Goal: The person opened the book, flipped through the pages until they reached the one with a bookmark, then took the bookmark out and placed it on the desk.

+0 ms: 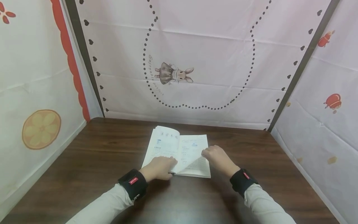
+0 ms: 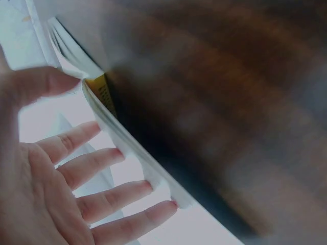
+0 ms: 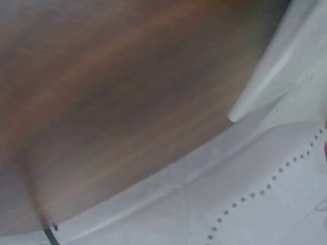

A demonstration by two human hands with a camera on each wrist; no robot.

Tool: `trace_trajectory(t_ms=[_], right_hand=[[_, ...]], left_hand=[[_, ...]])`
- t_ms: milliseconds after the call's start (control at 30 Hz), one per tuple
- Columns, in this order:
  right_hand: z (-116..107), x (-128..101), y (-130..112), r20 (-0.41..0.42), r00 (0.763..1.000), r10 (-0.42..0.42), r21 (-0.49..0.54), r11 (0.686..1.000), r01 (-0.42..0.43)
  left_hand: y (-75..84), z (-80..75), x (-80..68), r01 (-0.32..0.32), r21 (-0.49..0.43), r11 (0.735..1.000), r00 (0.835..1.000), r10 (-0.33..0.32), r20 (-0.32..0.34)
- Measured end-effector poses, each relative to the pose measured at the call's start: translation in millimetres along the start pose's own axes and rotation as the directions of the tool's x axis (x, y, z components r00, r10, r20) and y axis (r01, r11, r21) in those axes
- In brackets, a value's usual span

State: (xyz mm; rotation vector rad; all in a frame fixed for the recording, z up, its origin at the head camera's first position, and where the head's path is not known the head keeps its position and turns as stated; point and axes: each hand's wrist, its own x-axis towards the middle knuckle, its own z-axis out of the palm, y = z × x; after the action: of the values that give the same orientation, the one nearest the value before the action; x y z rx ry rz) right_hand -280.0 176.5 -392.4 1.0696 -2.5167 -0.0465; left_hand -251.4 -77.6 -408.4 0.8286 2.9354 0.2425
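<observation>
plainly, left hand [image 1: 158,168] splayed on book [image 1: 165,144]; head view alone: right hand [image 1: 218,157] pinching page [image 1: 185,158].

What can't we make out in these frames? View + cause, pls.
- Head: writing in the book, too small to read.
- Head: what's under the left hand, covered by it.
- Head: part of the sheet beneath the lifted page, covered by that page.
- Left wrist: print on the yellow patch, too small and blurred.
- Right wrist: right hand, out of frame; book cut off by the right edge.
</observation>
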Motion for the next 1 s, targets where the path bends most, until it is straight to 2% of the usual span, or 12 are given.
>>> trace_trajectory(t_ms=[267, 533, 700, 867, 1000], right_hand=[[-26, 18, -9, -0.145, 0.985, -0.094, -0.082, 0.993, 0.082], [-29, 22, -17, -0.156, 0.981, -0.119, -0.108, 0.989, 0.102], [-29, 23, -18, -0.177, 0.976, -0.126, -0.115, 0.988, 0.106], [-31, 29, -20, -0.178, 0.979, -0.097, -0.114, 0.99, 0.078], [-29, 23, -19, -0.172, 0.985, -0.028, -0.074, 0.997, 0.016]], left_hand=[[3.5, -10.9, 10.3, 0.013, -0.026, 1.0, 1.0, -0.013, 0.02], [18.9, 2.5, 15.0, 0.082, -0.061, 0.995, 0.996, -0.084, -0.033], [28.1, 7.2, 18.9, 0.122, -0.015, 0.992, 0.991, -0.123, -0.049], [28.2, 2.2, 19.8, 0.146, 0.042, 0.988, 0.986, -0.142, -0.089], [26.1, 1.3, 19.5, 0.144, 0.05, 0.988, 0.987, -0.139, -0.081]])
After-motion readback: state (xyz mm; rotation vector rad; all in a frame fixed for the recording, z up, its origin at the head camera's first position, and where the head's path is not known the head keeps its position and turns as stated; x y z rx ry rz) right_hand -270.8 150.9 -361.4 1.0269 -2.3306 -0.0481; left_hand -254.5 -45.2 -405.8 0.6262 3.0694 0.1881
